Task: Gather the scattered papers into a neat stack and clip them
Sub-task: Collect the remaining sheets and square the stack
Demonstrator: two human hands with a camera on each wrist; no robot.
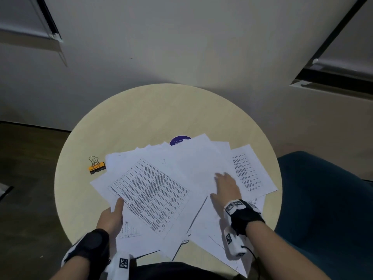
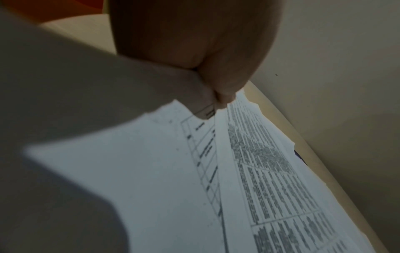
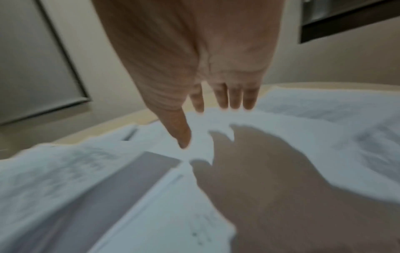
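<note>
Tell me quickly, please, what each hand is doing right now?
Left hand: pinching the table-printed sheet.
Right hand: open, fingers straight over the papers.

counter (image 1: 153,118): round, pale wood-look top
papers (image 1: 181,178): loose overlapping spread over the near half, reaching the right edge
binder clip (image 1: 96,166): orange, near the left edge, just beside the papers
purple disc (image 1: 177,139): mostly under the papers' far edge

Left hand (image 1: 110,218): thumb extended forward on top, remaining fingers hidden beneath it, pinching. Right hand (image 1: 226,187): palm down, fingers (image 3: 223,97) straight and close together, thumb splayed to the side. Both wrists strapped with camera mounts.
</note>
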